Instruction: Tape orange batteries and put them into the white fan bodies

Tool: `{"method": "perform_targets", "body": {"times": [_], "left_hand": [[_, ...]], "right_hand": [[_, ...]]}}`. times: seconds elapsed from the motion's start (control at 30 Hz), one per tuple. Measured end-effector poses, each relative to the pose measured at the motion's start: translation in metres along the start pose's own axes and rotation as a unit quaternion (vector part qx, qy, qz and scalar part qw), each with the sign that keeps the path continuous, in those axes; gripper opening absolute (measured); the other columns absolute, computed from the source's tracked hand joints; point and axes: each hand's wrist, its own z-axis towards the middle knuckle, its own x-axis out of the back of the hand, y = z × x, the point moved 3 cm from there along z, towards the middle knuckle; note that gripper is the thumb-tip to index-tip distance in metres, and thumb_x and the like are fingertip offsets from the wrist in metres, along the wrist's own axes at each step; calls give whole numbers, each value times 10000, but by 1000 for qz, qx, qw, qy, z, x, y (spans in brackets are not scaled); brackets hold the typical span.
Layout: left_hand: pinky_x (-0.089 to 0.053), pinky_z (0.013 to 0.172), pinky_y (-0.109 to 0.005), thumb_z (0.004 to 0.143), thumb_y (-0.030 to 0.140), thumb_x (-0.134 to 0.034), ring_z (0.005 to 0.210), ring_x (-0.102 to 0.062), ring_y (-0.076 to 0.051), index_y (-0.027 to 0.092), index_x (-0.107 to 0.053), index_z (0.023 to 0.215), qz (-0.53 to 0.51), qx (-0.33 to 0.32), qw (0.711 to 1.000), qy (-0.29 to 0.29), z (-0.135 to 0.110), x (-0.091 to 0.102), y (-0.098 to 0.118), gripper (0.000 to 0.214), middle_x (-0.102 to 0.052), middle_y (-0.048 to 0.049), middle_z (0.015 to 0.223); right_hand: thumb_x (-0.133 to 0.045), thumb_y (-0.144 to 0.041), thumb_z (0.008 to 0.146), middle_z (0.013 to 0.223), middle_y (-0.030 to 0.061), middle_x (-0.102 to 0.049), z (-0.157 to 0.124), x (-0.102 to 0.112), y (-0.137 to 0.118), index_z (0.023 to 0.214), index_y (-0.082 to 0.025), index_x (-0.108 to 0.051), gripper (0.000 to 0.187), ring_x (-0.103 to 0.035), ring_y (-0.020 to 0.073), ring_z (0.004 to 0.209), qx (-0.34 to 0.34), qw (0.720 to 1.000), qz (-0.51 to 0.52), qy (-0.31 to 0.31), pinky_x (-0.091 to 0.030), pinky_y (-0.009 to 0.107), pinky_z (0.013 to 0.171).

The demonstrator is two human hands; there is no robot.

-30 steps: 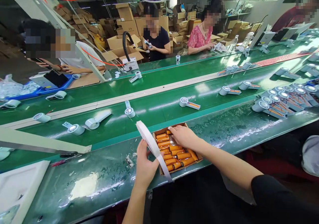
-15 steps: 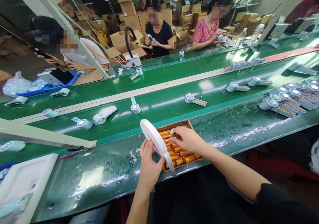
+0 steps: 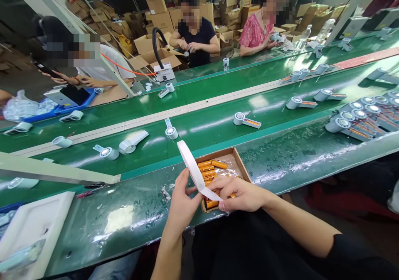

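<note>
My left hand (image 3: 183,201) grips a large roll of white tape (image 3: 190,163), held upright on its edge above a shallow cardboard box (image 3: 242,163). The fingers of my right hand (image 3: 241,192) are closed on the loose end of the tape, just right of the roll. In the box lie several orange cylindrical batteries (image 3: 206,168) with thin dark wires, on clear plastic. My right hand and the roll hide part of them.
A green conveyor belt (image 3: 205,126) carries several pale blue handheld fan bodies (image 3: 239,119). More fan bodies (image 3: 349,118) with orange batteries cluster at the right. A white tray (image 3: 28,226) lies at the left. Across the belt, people sit before stacked cartons (image 3: 156,1).
My right hand has moved from the batteries down and toward me to the tape's loose end. The roll has tilted slightly. Fan bodies on the near belt have shifted slightly right.
</note>
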Motion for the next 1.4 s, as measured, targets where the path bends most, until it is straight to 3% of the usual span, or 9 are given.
{"method": "perform_targets", "body": {"times": [0.1,0.23,0.3,0.37,0.47,0.53,0.93,1.13,1.4], "left_hand": [[-627,956,-364,810,346,-728,1365,-542,-276,323,-481,1491,-5,2,1000,22,0,-1,1,725,-450,-65,1554],[-619,939,-410,793,326,-738,1385,-468,-313,286,-515,1456,115,-33,987,103,0,5,-3,701,-509,-93,1477],[-554,1023,-511,771,316,-758,1381,-422,-351,238,-537,1424,216,-85,961,153,0,8,-2,694,-562,-119,1402],[-460,1095,-587,762,312,-773,1345,-411,-375,199,-539,1405,295,-151,925,186,-1,8,1,693,-600,-135,1339],[-422,1094,-585,772,316,-774,1297,-412,-380,175,-518,1402,340,-224,888,214,-3,5,6,695,-609,-148,1304],[-423,1082,-562,784,311,-763,1287,-409,-377,175,-511,1399,347,-241,879,221,-4,2,9,678,-608,-150,1292],[-401,1092,-514,762,293,-789,1278,-410,-368,179,-547,1348,356,-245,876,212,-7,-3,9,644,-617,-137,1260],[-399,1097,-514,749,273,-787,1269,-411,-361,178,-552,1336,351,-238,884,198,-8,-4,9,639,-617,-133,1275],[-471,1044,-528,771,342,-790,1228,-422,-340,188,-525,1388,290,-154,933,149,-7,-5,9,688,-615,-129,1314]], "right_hand": [[-641,-400,982,1175,94,-710,-5,-7,-1,705,-181,-705,358,-647,198,1032,-4,997,-66,-30,-475,336,959],[-692,-577,916,627,-6,-621,-8,-4,-2,656,-207,-666,453,-552,153,622,-119,962,-239,-49,-420,281,631],[-660,-563,942,577,-13,-592,-6,6,-6,657,-205,-650,458,-513,141,563,-174,946,-271,28,-358,274,570],[-621,-447,982,646,-2,-644,-2,14,-12,771,-202,-695,331,-549,139,592,-170,946,-246,127,-373,262,583],[-652,-326,944,787,14,-719,5,17,-17,968,-197,-742,159,-592,130,628,-122,945,-194,233,-431,248,622],[-654,-294,933,831,18,-742,8,16,-16,1014,-199,-757,163,-609,128,646,-108,943,-181,259,-455,247,644],[-665,-282,910,878,25,-770,12,13,-5,967,-192,-792,165,-621,132,686,-118,951,-110,264,-477,242,653],[-654,-312,909,752,7,-712,10,12,2,899,-182,-762,170,-557,117,607,-138,952,-56,267,-437,235,578],[-679,-292,872,811,19,-736,10,9,4,918,-181,-755,142,-618,135,672,-167,954,-36,245,-480,248,633]]}}
